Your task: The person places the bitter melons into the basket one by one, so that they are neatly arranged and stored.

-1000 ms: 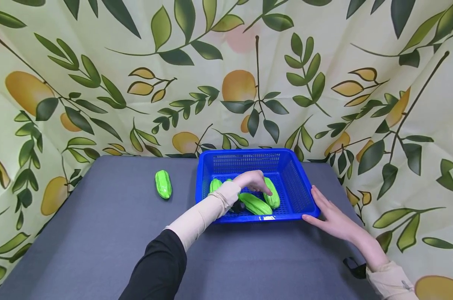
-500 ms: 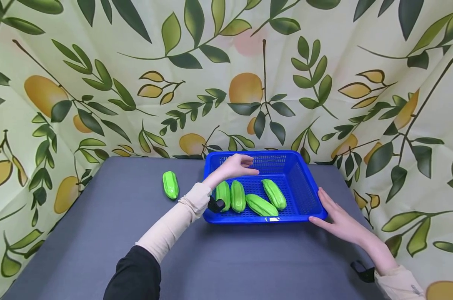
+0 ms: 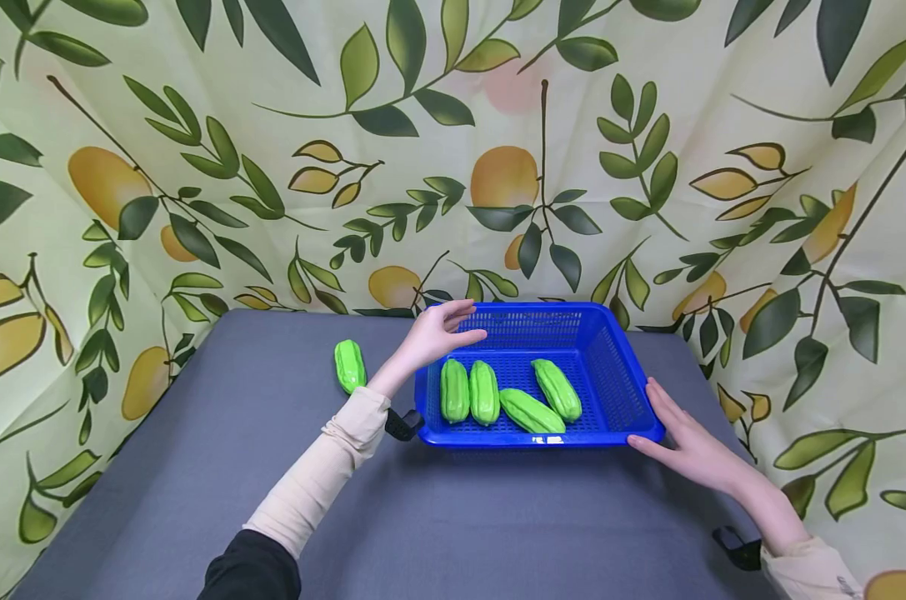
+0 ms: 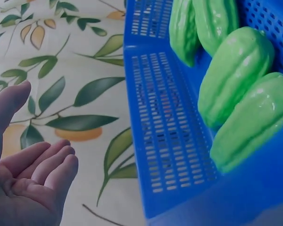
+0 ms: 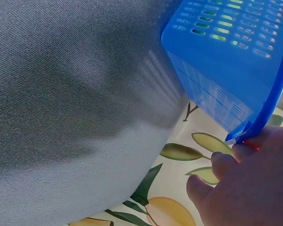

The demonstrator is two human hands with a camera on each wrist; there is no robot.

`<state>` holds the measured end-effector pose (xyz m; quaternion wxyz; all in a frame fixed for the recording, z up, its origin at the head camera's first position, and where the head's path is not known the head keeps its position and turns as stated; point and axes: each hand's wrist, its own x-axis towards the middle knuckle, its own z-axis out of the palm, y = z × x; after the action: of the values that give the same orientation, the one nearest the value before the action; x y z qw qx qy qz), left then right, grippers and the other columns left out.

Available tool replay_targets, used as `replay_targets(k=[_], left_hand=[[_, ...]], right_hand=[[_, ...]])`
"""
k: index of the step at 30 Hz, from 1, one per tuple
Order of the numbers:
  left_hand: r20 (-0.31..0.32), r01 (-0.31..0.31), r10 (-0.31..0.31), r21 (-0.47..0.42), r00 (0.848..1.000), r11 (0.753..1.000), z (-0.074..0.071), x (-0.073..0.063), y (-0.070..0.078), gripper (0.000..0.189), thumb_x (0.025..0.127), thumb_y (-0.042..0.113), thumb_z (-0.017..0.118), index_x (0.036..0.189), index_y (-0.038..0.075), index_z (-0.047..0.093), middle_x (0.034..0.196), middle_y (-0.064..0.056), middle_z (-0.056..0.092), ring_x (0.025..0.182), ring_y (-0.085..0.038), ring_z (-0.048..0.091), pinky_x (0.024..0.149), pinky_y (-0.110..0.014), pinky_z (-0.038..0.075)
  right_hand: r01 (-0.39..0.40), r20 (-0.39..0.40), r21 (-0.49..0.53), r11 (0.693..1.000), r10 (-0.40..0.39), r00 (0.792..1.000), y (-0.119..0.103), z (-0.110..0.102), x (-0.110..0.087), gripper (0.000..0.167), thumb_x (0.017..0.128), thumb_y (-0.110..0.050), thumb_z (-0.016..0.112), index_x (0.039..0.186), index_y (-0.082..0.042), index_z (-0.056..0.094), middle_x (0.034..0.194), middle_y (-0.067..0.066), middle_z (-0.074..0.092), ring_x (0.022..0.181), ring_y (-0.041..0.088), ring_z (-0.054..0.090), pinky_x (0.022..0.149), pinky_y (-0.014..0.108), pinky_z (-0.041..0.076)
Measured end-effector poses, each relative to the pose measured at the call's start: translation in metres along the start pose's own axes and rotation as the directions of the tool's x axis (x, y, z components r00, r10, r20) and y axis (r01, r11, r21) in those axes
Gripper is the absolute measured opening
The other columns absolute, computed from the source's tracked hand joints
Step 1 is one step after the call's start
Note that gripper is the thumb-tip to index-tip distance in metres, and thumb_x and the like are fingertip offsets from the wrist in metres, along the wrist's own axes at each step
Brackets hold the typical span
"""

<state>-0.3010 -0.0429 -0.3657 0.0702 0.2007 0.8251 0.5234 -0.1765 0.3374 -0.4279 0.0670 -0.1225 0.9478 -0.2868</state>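
Observation:
Several bright green ridged gourds (image 3: pixel 555 390) lie in the blue plastic basket (image 3: pixel 610 438); two stand side by side at its left and two slant toward the middle. Another ridged gourd (image 3: pixel 349 365) lies on the table left of the basket. My left hand (image 3: pixel 432 335) is raised at the basket's back left corner, fingers spread and holding nothing; in the left wrist view its palm and fingers (image 4: pixel 52 165) are apart from the basket. On the basket's right rim rests my right hand (image 3: pixel 696 443), fingers extended along the side and thumb at the front corner.
A grey cloth-covered table (image 3: pixel 498 525) bears everything. Behind and at both sides hangs a leaf-and-fruit printed curtain (image 3: pixel 272 100). Black straps (image 3: pixel 736 550) are on both wrists.
My left hand has let go of the slanted gourd at the right, risen out of the basket and moved left toward the loose gourd. The right hand stays on the rim.

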Motion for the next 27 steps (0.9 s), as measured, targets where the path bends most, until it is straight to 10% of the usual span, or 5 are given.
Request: replay_targets(k=[27], left_hand=[[-0.3,-0.002,-0.033,-0.114,0.953,0.993,-0.056,-0.047,-0.028,0.064,0.085,0.016,0.071,0.14,0.001,0.042,0.14,-0.02,0.05,0.133,-0.03,0.046,0.109,-0.037,0.038]], right_hand=[[0.008,-0.006,-0.003,1.0,-0.008,1.0,0.002,0.001,0.0,0.093,0.09,-0.038,0.061,0.151,0.001,0.003,0.157,0.026,-0.002,0.137,0.057,0.011,0.096,0.077,0.021]])
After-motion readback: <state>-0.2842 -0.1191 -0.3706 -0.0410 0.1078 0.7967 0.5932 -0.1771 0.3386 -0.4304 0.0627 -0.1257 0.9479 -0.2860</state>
